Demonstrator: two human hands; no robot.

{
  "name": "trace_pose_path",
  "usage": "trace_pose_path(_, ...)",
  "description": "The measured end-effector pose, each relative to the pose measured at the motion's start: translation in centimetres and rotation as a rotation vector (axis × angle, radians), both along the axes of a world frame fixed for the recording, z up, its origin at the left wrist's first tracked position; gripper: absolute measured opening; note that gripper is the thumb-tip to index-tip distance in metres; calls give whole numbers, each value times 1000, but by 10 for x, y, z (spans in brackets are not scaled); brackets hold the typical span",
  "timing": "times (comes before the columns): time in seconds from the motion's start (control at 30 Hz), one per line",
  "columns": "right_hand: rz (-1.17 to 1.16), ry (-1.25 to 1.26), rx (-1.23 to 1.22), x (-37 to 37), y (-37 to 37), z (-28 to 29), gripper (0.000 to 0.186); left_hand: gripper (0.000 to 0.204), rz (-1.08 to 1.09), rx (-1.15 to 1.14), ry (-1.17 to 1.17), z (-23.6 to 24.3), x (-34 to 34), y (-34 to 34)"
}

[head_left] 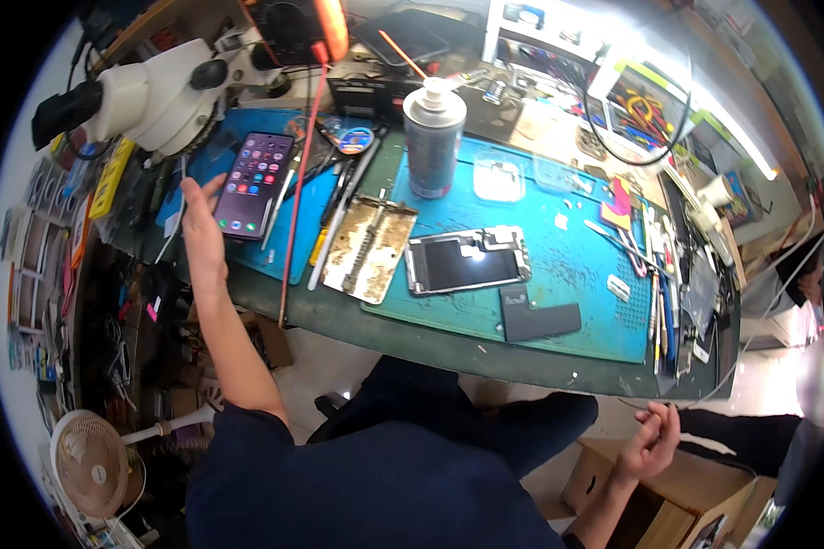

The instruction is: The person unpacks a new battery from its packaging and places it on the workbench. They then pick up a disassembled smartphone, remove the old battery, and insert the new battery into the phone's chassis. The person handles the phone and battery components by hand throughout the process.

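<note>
My left hand (201, 224) is at the left edge of a dark smartphone (254, 183) with a lit screen, on the blue mat; its fingers are apart, and I cannot tell whether they touch it. My right hand (650, 439) is low at the right, below the bench edge, fingers curled on a thin cable (705, 395). An opened phone (442, 265) lies mid-mat beside a dark flat L-shaped part (538, 325), a stained metal plate (362, 256) and a spray can (435, 146).
A white microscope (156, 101) overhangs the back left. Tools (664, 302) crowd the right of the green bench (412, 334). A fan (90, 457) stands lower left, a wooden cabinet (677, 494) lower right. Part of another person (810, 285) shows at the far right.
</note>
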State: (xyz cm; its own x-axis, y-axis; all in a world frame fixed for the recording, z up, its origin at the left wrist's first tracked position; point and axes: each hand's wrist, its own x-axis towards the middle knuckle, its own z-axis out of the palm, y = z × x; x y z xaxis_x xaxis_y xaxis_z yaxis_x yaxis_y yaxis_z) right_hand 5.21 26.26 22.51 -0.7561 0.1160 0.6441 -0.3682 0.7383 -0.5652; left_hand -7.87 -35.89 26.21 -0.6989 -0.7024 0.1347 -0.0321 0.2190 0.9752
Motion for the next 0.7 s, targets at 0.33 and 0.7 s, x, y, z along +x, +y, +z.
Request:
trace_pose_path(0.33, 217, 30, 134, -55, -65, 26, 25, 68, 89, -471, -188, -8, -3, -14)
trace_pose_path(0.7, 638, -257, 521, -138, -106, 73, 52, 29, -370, -665, 654, 1, 33, 169)
